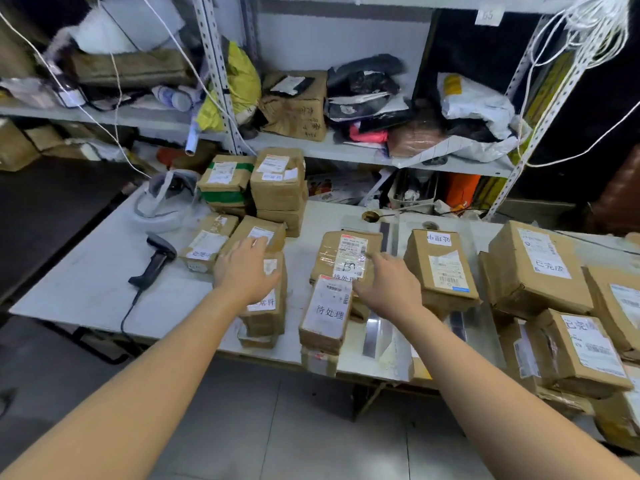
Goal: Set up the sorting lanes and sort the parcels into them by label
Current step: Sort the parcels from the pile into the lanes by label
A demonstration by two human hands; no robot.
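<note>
Brown cardboard parcels with white labels lie in groups on a white table (86,285). My left hand (244,268) hovers with spread fingers over a left-centre parcel (268,306) and holds nothing. My right hand (388,285) reaches over the middle group, its fingers on or just above a taped parcel (346,252); its grip is hidden. A smaller labelled parcel (327,315) lies in front of it. To the right sit a parcel with a handwritten label (438,268) and several larger parcels (536,268). Clear strips (375,332) lie between the groups.
A black barcode scanner (154,263) with its cable lies at the table's left. A white headset (162,202) and a stack of parcels (259,185) stand at the back. Metal shelves (346,154) full of bags and boxes rise behind the table.
</note>
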